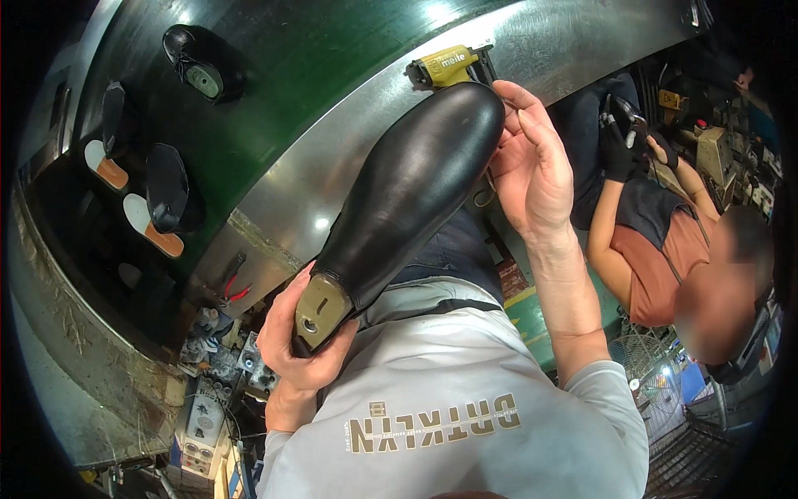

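Observation:
A glossy black leather shoe upper, stretched over a last (416, 166), runs diagonally across the middle of the view. Its rounded toe points up and right. The olive end of the last (322, 312), with a slot and a round hole, faces me at the heel. My left hand (303, 333) is wrapped round this heel end. At the toe, my right hand (532, 170) has its palm toward me and its fingers curled along the edge. Part of those fingers is hidden behind the leather. A yellow nail or staple gun (449, 66) lies on the metal bench just beyond the toe.
Black shoes (202, 65) and dark uppers (170, 187) stand on the green surface at left, beside pale-and-tan insoles (152, 224). Red-handled pliers (237, 287) lie near the bench edge (258, 237). At right, a seated co-worker (652, 224) in dark gloves handles a dark item.

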Demonstrator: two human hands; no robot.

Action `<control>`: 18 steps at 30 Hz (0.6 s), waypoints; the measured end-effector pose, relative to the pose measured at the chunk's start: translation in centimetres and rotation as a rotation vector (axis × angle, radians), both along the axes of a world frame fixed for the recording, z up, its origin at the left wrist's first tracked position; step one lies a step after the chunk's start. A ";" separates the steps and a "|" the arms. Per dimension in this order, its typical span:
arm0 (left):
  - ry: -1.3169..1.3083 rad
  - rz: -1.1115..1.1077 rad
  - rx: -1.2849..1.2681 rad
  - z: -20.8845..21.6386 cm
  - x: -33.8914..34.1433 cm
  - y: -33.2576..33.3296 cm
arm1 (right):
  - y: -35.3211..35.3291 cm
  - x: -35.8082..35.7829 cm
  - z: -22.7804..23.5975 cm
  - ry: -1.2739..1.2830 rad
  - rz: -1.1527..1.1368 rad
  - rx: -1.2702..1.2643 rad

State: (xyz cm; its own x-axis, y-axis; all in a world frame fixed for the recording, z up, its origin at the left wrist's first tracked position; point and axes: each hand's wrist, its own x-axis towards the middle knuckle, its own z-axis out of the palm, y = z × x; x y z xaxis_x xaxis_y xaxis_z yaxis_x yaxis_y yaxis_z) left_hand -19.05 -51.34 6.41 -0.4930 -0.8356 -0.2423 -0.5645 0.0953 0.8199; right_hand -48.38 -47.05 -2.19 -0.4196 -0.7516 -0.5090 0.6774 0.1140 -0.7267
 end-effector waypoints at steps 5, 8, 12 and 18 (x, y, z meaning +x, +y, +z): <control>0.012 -0.067 -0.090 -0.1 -0.1 -0.1 | -0.7 0.2 0.1 0.065 0.041 0.025; 0.054 -0.141 -0.194 -0.8 -0.2 -0.1 | -0.9 0.0 -0.4 0.047 0.047 0.036; 0.060 -0.271 -0.277 -1.0 0.1 -0.6 | -1.5 -0.2 -0.8 -0.244 -0.007 -0.045; 0.065 -0.426 -0.458 -3.5 0.8 0.4 | -0.7 -0.1 -4.6 -0.782 0.009 -0.287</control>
State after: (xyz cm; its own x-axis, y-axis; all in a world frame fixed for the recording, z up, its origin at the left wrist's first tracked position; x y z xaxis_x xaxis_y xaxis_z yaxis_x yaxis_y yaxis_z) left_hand -18.26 -50.91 2.90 -0.8074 -0.5745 0.1347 -0.3503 0.6504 0.6740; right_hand -48.44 -47.75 -6.77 -0.0181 -0.8982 -0.4393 0.9988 0.0036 -0.0484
